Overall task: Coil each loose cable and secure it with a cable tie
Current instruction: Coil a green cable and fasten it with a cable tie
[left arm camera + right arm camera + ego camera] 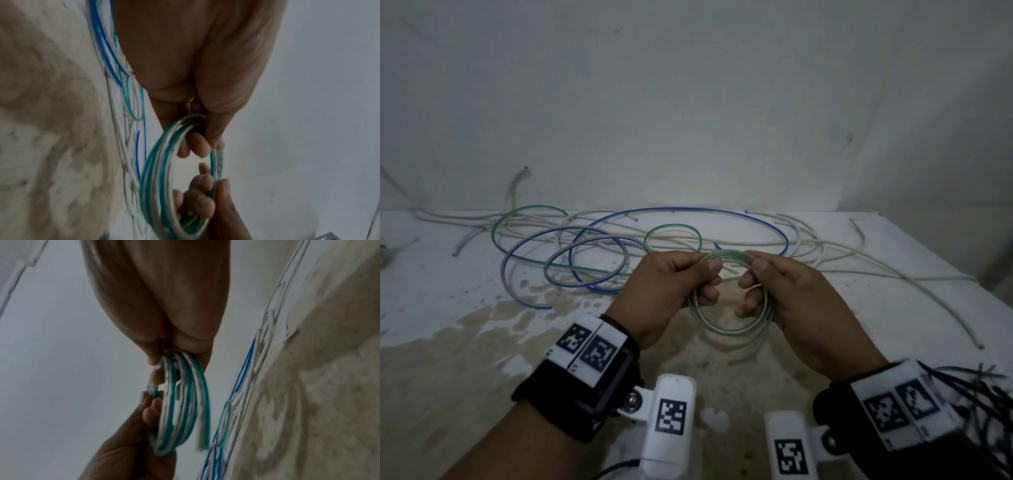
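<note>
The left hand and right hand each grip opposite sides of the green-and-white cable coil, held above the stained tabletop near loose cables.

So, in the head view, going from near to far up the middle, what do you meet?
Wrist cameras → hands, left and right, gripping the green-and-white coil → loose cables on the table → wall.
</note>
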A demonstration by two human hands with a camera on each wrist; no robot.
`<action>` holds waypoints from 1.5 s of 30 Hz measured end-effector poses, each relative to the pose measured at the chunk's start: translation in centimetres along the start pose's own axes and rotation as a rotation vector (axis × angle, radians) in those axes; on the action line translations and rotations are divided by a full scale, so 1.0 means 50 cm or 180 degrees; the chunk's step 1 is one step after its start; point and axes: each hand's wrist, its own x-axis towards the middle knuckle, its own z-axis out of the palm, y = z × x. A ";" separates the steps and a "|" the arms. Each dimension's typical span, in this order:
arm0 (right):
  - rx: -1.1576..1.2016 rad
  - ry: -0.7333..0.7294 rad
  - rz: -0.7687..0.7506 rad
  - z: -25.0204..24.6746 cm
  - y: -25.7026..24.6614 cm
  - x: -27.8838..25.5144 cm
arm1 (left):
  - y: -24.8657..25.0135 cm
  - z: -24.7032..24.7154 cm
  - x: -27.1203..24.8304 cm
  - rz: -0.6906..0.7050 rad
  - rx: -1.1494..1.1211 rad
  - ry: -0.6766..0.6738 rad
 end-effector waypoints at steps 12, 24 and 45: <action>-0.1215 -0.0262 -0.0099 -0.014 -0.005 -0.005 | -0.008 0.014 -0.011 -0.0428 0.0421 -0.0729; -0.0976 0.0499 -0.0318 0.008 0.014 0.000 | -0.034 0.046 -0.005 -0.0167 -0.0337 0.0242; -0.1742 -0.0064 -0.0125 -0.035 -0.036 -0.009 | -0.023 0.055 -0.019 0.0323 0.0893 0.0013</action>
